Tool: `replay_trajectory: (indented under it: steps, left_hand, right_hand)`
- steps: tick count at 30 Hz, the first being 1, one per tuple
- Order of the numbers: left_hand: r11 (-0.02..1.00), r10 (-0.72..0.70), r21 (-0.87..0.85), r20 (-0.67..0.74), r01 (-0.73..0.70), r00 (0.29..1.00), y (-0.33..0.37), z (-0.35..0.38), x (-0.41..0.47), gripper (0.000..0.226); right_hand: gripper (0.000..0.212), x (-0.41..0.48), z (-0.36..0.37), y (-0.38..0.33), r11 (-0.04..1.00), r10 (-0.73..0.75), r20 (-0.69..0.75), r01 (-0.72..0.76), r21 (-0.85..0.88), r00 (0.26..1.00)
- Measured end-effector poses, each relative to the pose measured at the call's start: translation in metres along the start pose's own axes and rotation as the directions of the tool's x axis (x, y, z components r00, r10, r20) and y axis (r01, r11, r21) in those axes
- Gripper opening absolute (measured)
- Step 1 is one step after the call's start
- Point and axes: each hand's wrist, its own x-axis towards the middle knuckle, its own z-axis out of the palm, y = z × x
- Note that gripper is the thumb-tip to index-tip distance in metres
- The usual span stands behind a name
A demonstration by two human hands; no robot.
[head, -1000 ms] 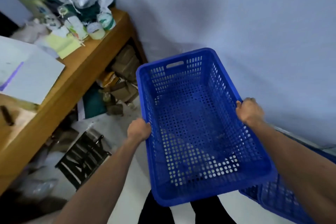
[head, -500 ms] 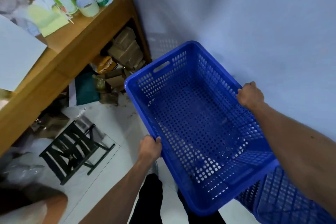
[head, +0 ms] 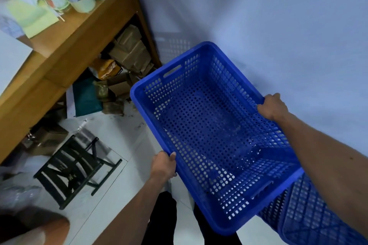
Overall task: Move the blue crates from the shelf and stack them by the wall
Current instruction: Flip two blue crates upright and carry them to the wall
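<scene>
Beside the pale wall [head: 278,16], with a cluttered wooden table [head: 83,45] to its left and another blue crate [head: 310,217] below its near right corner, the empty blue crate [head: 209,125] hangs tilted, left hand [head: 163,165] and right hand [head: 272,106] clenched on opposite long rims, arms outstretched.

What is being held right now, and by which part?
An empty blue perforated plastic crate, gripped on the rims of its two long sides: left hand on one, right hand on the other.
</scene>
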Motion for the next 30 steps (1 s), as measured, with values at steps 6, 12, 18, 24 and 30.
replay_trajectory:
  steps: [6, 12, 18, 24, 30]
  left_hand:
    - [0.747, 0.289, 0.629, -0.013, -0.217, 0.957, 0.005, -0.022, 0.001, 0.046]
    - [0.423, 0.595, 0.846, 0.012, -0.325, 0.804, 0.016, -0.020, 0.001, 0.064]
    - [0.248, 0.531, 0.801, 0.357, -0.544, 0.768, 0.005, -0.027, 0.020, 0.052]
    - [0.074, 0.541, 0.752, 0.521, -0.654, 0.660, -0.010, -0.045, 0.043, 0.069]
    - [-0.135, 0.580, 0.735, 0.602, -0.664, 0.549, 0.002, -0.052, 0.059, 0.085]
  right_hand:
    - [0.082, -0.024, -0.001, 0.000, 0.999, 0.040, 0.125, -0.039, -0.015, 0.991]
    - [0.088, -0.089, 0.026, -0.022, 1.000, -0.013, 0.234, 0.007, 0.026, 0.972]
    - [0.086, -0.185, 0.100, -0.064, 0.972, -0.168, 0.448, 0.074, 0.221, 0.878]
    - [0.064, -0.260, 0.188, -0.094, 0.984, -0.161, 0.476, 0.105, 0.144, 0.864]
    - [0.045, -0.292, 0.224, -0.093, 0.971, -0.220, 0.175, 0.233, -0.056, 0.960]
